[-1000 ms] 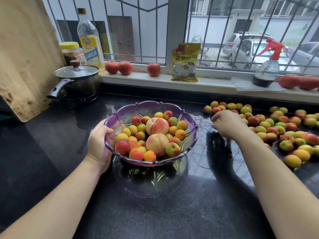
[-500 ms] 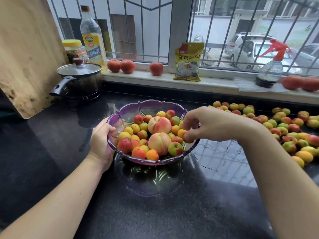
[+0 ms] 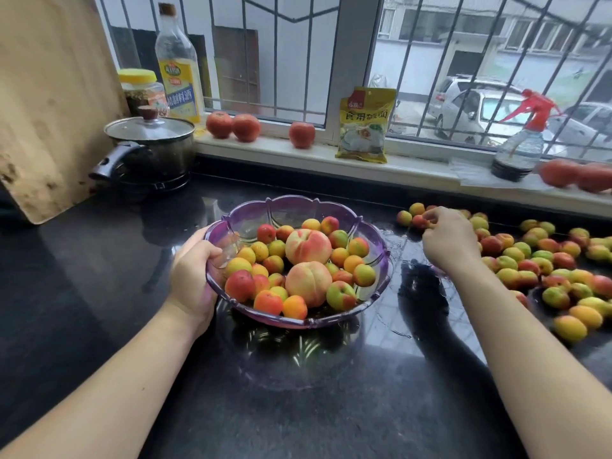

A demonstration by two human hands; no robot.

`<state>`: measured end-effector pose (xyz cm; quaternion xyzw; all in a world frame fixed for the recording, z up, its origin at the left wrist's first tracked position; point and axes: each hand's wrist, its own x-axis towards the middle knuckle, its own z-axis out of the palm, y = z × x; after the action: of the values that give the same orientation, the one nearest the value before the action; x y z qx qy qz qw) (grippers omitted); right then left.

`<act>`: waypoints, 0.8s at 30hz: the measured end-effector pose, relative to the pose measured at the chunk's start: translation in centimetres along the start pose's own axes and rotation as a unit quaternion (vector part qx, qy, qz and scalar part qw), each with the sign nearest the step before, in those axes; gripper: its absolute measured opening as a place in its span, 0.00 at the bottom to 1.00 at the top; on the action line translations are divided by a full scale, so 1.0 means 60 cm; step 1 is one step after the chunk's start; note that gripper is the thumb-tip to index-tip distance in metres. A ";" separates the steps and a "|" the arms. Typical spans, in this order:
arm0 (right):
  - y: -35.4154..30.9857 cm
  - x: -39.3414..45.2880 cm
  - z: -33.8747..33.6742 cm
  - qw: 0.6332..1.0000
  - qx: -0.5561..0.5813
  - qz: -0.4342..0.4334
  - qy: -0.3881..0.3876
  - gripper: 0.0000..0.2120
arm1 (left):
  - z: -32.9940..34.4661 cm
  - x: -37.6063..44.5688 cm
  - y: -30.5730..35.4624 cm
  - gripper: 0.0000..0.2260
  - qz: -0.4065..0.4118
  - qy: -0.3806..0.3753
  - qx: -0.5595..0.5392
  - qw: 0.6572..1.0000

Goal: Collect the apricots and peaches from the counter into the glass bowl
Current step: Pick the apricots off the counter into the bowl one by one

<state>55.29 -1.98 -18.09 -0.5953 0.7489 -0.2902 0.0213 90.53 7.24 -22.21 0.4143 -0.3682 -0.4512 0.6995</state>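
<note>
Gripping bowl [image 3: 381, 276] rim, left hand [image 3: 192, 276]; right hand [image 3: 447, 243] apparently pinching apricot [image 3: 420, 222].

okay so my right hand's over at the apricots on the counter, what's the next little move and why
Probably close the right hand on the apricot at its fingertips and carry it to the bowl. The left hand grips the bowl's rim, and many apricots are on the counter.
</note>
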 end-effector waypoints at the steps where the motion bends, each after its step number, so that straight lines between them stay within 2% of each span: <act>1: -0.006 0.004 0.015 0.999 -0.028 -0.016 -0.018 0.20 | 0.001 0.000 0.000 0.19 0.003 -0.002 -0.001 1.000; 5: -0.037 0.025 0.058 0.982 -0.155 -0.074 -0.076 0.31 | 0.001 -0.001 0.003 0.20 0.005 -0.003 0.009 1.000; 7: -0.044 0.034 0.067 0.971 -0.210 -0.082 -0.078 0.29 | 0.001 -0.002 0.003 0.19 0.004 -0.004 0.007 1.000; 10: -0.044 0.040 0.072 0.966 -0.231 -0.100 -0.055 0.21 | 0.000 -0.003 0.003 0.18 0.010 -0.012 0.009 1.000; 12: -0.047 0.038 0.068 0.981 -0.165 -0.098 -0.030 0.18 | -0.001 -0.002 0.003 0.18 0.010 -0.014 0.010 1.000; 14: -0.061 0.031 0.045 0.997 -0.035 -0.072 -0.005 0.15 | -0.003 0.000 0.002 0.19 0.005 -0.011 0.006 1.000; 16: -0.088 0.011 -0.001 0.991 0.119 -0.036 -0.050 0.13 | -0.003 0.001 0.002 0.20 0.001 -0.010 0.008 1.000; 18: -0.121 -0.027 -0.063 0.955 0.257 -0.030 -0.146 0.11 | -0.002 0.002 0.001 0.22 -0.005 -0.007 0.010 1.000; 20: -0.158 -0.075 -0.117 0.927 0.277 -0.110 -0.229 0.08 | -0.002 0.000 0.002 0.22 -0.011 -0.002 0.011 1.000; 22: -0.192 -0.114 -0.140 0.903 0.220 -0.228 -0.289 0.07 | -0.003 -0.001 0.002 0.23 -0.015 0.001 0.012 1.000; 24: -0.224 -0.145 -0.123 0.883 0.145 -0.316 -0.315 0.08 | -0.004 -0.001 0.003 0.21 -0.017 0.005 0.010 1.000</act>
<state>66.84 7.29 -8.50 -0.8505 0.4246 -0.1847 0.2494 90.75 7.41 -22.14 0.4295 -0.3625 -0.4569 0.6894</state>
